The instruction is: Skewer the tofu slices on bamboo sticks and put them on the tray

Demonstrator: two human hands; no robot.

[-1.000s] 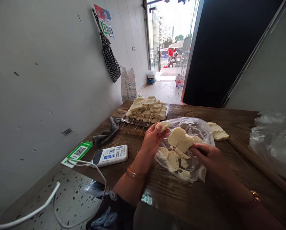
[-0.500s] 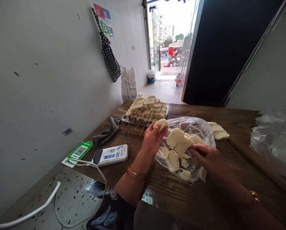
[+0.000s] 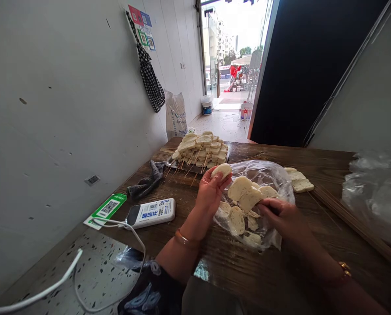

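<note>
My left hand (image 3: 212, 186) is closed around a few pale bread slices (image 3: 221, 170), held above the table. With thumb and fingers, my right hand (image 3: 279, 214) pinches the edge of another bread slice (image 3: 250, 200) over a clear plastic bag (image 3: 285, 175). More loose slices and broken pieces lie on the open bag, one of them a round slice (image 3: 236, 220). Behind my left hand, slices on thin wooden skewers are piled in a stack (image 3: 202, 146) on a metal tray (image 3: 169, 162).
To the right lie several slices (image 3: 300, 181), a bundle of long skewers (image 3: 353, 214) and crumpled plastic (image 3: 375, 192). A dark grey cloth (image 3: 146, 181), a white power bank (image 3: 156, 213) with a cable, and a green QR card (image 3: 108, 208) are at left, by the wall.
My left hand has shifted slightly to the right with its slices, nearer the slice in my right hand. The right hand stays almost where it was.
</note>
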